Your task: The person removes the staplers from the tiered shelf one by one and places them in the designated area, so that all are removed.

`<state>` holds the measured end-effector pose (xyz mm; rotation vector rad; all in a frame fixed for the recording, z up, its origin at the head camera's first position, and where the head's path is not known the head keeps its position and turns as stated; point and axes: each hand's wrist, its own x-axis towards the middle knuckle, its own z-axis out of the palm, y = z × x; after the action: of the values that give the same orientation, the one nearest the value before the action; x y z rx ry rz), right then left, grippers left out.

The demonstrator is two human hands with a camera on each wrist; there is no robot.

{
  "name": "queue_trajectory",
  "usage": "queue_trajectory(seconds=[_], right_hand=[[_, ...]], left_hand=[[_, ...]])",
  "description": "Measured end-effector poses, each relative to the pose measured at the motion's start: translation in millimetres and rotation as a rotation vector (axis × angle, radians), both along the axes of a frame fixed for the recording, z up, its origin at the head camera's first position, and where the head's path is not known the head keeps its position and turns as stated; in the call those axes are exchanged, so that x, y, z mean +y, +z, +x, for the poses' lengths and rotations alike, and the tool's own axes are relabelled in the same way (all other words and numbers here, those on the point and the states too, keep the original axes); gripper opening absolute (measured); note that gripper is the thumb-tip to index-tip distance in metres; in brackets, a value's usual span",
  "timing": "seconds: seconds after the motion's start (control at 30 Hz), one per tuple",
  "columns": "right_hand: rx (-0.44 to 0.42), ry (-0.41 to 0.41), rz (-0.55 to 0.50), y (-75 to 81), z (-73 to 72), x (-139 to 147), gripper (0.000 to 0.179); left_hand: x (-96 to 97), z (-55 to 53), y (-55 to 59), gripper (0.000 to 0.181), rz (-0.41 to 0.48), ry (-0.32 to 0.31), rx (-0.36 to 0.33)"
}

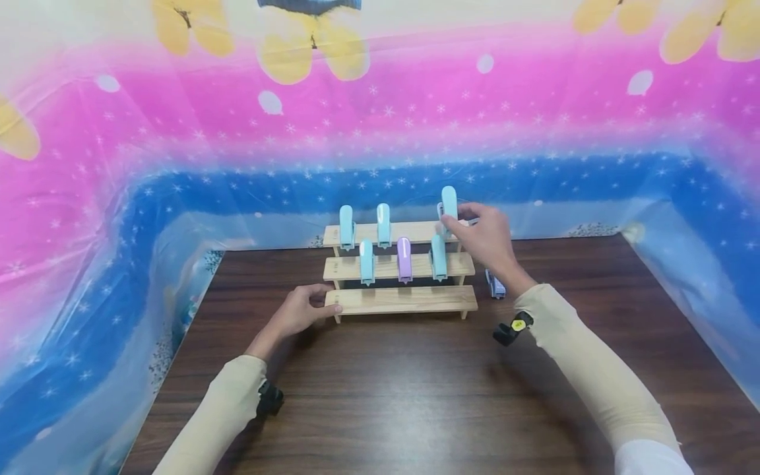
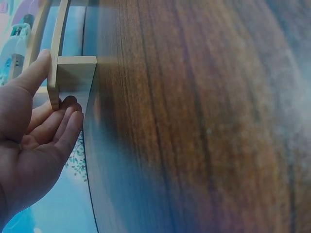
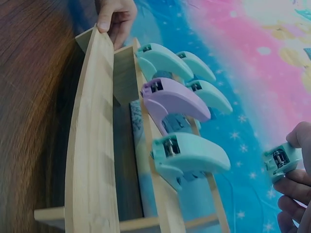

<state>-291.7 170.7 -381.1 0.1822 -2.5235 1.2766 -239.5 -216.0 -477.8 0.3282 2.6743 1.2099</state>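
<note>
In front of the three-tier wooden stand (image 1: 404, 300) stretched the bare brown front of the tabletop (image 1: 380, 396), with pale sleeves (image 1: 220, 402) reaching in from either side. At the stand's left end, the left hand (image 1: 303, 309) gripped the lowest shelf, thumb against the board and fingers bent beneath it. Just right of the stand, a lavender stapler (image 1: 495, 284) lay on the tabletop. On the stand's middle shelf stood a turquoise stapler (image 1: 367, 262), a purple stapler (image 1: 404, 259) and another turquoise stapler (image 1: 439, 257), from left to right. Two more turquoise staplers (image 1: 347, 227) occupied the left and middle of its top shelf. Above that shelf's right end, the right hand (image 1: 487, 237) pinched a light turquoise stapler (image 1: 449, 201) between thumb and fingers; the right wrist view showed it clear of the wood. Behind the stand hung a pink-and-blue patterned cloth (image 1: 415, 132).
</note>
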Motion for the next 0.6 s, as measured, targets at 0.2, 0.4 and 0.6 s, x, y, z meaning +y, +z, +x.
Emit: queue_trajectory(seconds=[0.2,0.4,0.6], right_hand=[[-0.007,-0.032,0.020,4.2,6.9,19.7,0.053],[-0.009,-0.072,0.034,2.9,13.9,38.2,0.053],[-0.016,-0.108,0.029,-5.3,17.4,56.4,0.053]], left_hand=[[0.1,0.6,1.7,0.059,0.001,-0.005,0.001],[0.0,-0.7,0.9,0.059,0.000,0.002,-0.009],[-0.4,-2.1,0.2,0.060,-0.002,0.000,-0.009]])
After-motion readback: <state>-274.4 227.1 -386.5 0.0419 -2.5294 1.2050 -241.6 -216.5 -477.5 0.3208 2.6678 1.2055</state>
